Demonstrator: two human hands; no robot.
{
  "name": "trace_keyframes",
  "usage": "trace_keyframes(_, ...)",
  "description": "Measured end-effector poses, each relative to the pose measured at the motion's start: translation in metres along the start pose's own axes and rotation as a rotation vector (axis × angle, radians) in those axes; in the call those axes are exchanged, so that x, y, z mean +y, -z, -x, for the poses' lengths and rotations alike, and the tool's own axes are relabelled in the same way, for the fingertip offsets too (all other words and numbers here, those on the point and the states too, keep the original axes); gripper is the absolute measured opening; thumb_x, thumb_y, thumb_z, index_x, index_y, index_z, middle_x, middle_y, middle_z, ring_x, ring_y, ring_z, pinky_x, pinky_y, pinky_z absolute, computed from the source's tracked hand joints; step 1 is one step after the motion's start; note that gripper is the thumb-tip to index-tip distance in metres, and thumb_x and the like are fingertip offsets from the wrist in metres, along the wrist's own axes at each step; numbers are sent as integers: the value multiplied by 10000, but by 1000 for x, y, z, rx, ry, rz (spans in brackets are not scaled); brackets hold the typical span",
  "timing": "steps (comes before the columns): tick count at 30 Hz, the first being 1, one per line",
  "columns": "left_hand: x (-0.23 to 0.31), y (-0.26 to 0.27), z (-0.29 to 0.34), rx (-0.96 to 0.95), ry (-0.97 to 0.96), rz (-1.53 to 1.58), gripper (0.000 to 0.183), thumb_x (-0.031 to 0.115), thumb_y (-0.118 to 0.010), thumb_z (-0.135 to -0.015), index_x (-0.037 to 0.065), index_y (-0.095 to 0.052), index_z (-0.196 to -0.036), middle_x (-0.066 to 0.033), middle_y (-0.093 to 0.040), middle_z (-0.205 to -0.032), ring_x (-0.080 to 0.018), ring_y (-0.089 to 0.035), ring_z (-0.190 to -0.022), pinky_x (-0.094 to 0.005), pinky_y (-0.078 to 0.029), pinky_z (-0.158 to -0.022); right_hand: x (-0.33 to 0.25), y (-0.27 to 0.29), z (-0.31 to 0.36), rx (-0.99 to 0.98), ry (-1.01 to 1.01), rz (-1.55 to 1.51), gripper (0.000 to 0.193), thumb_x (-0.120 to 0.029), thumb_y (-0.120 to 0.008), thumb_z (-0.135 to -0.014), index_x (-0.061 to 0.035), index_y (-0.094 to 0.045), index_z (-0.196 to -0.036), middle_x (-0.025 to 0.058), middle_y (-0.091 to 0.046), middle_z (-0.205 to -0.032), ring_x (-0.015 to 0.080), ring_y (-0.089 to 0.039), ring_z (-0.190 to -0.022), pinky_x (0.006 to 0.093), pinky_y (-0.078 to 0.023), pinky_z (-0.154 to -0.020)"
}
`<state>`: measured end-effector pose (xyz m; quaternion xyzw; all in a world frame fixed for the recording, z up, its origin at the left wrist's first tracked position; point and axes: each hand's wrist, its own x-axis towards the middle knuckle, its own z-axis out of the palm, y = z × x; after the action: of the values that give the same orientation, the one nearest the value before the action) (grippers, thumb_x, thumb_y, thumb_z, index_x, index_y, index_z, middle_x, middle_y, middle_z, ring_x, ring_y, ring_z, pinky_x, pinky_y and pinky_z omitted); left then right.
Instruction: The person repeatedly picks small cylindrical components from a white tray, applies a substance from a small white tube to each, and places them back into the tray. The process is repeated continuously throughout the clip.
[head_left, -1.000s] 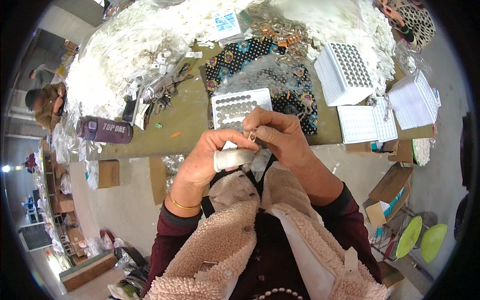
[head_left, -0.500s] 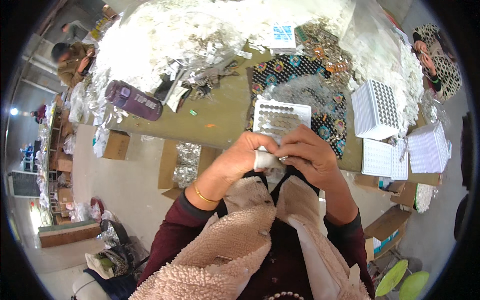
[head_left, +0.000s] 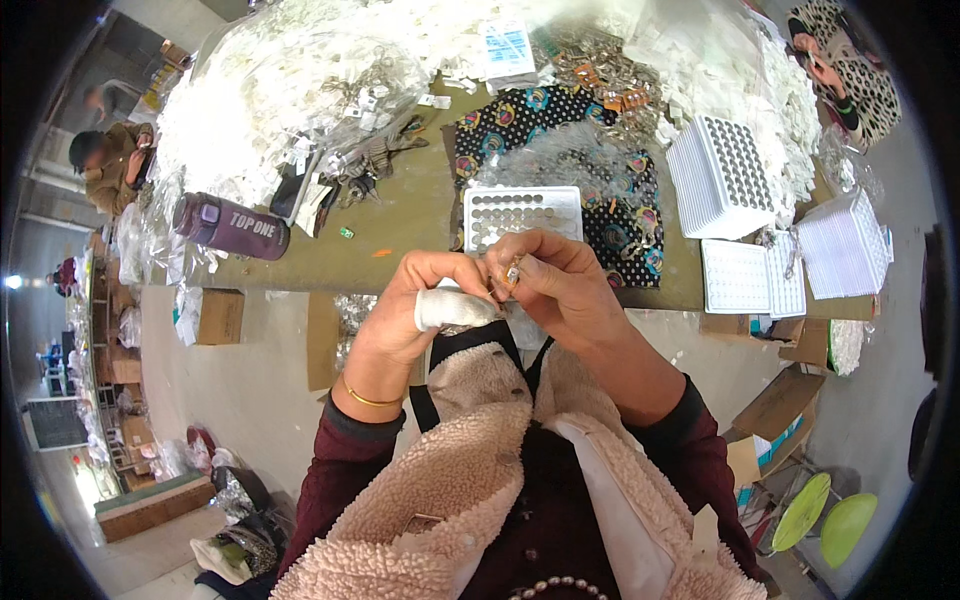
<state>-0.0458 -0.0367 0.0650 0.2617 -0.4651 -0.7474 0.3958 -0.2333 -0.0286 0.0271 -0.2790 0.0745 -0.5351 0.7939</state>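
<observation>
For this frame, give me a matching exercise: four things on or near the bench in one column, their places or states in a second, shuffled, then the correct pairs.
Things:
1. small metal piece
2. dark purple cylindrical bottle
3. white plastic tray with round pockets
4. white-wrapped left thumb

Places or states:
A. lying on its side at the table's left end
B. pinched between the fingertips of both hands
C. flat on the table just beyond the hands
D. pointing right, under the pinched piece

Pairs: 1-B, 2-A, 3-C, 4-D

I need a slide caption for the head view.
Both hands, left hand and right hand, pinch a small metal piece above a white compartment tray.
</observation>
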Motion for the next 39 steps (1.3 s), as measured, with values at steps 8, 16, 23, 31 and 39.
trace_keyframes(8, -1, -18, -7, 183, 146, -320, 126, 74, -764, -790, -5, -721, -878, -41, -668, -769, -60, -556, -602, -196, -393, -504, -28, 14, 23, 130, 284, 594, 129, -21, -621, -909, 42, -656, -1015, 94, -616, -991, 147, -578, -847, 291, -475, -752)
trace_keyframes(16, -19, -40, -19, 231, 95, -50, 146, 72, -727, -862, -62, -697, -913, -13, -585, -647, -40, -436, -491, -193, -328, -436, -87, 21, 84, 592, 919, 1221, 126, 81, -612, -851, 69, -631, -975, 136, -620, -954, 185, -590, -839, 283, -487, -730)
trace_keyframes(23, -23, -36, -13, 264, 161, -47, 162, 103, -682, -905, -58, -691, -915, 23, -514, -583, -36, -392, -472, -200, -304, -434, -171, 68, 114, 1206, 1441, 1457, 151, 95, -626, -850, 81, -627, -1000, 136, -635, -963, 195, -604, -853, 305, -509, -772)
trace_keyframes(31, -22, -34, -10, 274, 147, -54, 159, 88, -652, -918, -66, -681, -943, 24, -501, -576, -37, -390, -474, -197, -290, -434, -166, 100, 123, 1391, 927, 1960, 160, 61, -665, -842, 10, -667, -994, 109, -676, -963, 230, -626, -879, 313, -501, -815)
trace_keyframes(39, -23, -27, -7, 294, 176, -19, 185, 130, -661, -926, -49, -693, -963, 44, -479, -579, -19, -345, -467, -187, -244, -424, -111, 65, 86, 763, 899, 1982, 177, 55, -682, -778, -37, -688, -929, 100, -649, -830, 260, -607, -746, 349, -492, -682)
